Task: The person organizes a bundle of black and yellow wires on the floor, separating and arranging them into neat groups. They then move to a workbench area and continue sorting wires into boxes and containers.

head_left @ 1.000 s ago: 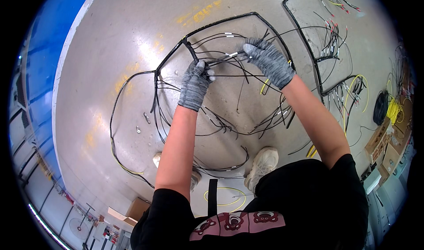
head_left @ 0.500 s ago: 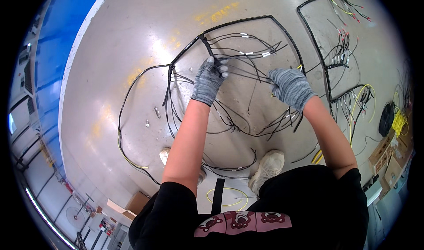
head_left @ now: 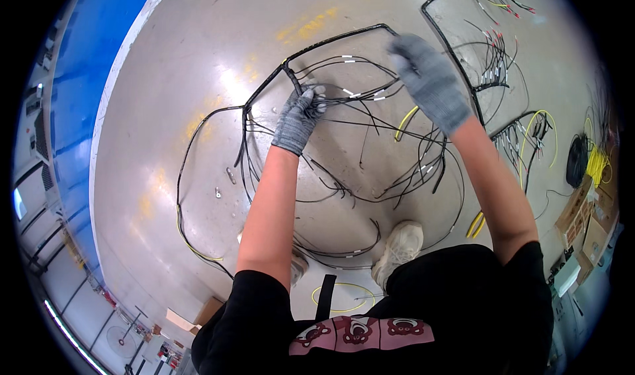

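The gloved left hand (head_left: 299, 118) gripped the taped branch (head_left: 292, 78) of a black wire harness (head_left: 334, 39) over the floor (head_left: 145, 90); its wires (head_left: 350, 99) pointed right. For the blurred right hand (head_left: 426, 77), I could not tell. Farther, the trunk (head_left: 265, 85) slanted away rightward.

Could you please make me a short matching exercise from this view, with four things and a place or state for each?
Things:
1. left hand
2. right hand
3. black cable coil
4. right shoe

Places and states:
A. beside the bright yellow cable at the far right
B. closed around a short black branch of the wiring harness
C. pale, on the floor near the lower middle
D. blurred, over the harness's upper right part

Right pairs: 1-B, 2-D, 3-A, 4-C
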A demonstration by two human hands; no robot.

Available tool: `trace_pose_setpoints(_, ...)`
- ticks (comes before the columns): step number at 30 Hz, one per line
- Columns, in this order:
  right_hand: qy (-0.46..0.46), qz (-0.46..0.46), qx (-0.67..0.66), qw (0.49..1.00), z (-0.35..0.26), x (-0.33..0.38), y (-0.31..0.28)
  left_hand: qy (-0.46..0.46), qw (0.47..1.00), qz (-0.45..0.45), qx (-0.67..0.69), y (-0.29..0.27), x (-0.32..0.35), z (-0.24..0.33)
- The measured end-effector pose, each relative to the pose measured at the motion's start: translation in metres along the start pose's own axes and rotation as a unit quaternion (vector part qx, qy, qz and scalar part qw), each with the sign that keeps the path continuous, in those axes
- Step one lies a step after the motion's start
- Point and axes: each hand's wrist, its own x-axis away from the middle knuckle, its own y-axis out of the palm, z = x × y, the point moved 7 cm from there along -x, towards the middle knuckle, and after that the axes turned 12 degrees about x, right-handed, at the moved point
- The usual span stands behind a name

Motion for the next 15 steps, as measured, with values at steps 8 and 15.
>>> trace_pose_setpoints(8, -0.044, -0.471, 0.021, 0.881, 0.033, 0.0, 0.152, -0.006, 0.998, -0.024, -0.063, 0.025, 0.021, 0.0)
trace_pose_setpoints(15, 0.079, -0.359, -0.145, 0.919, 0.061, -0.008, 0.134, -0.006, 0.997, 0.011, -0.074, 0.004, 0.028, 0.0)
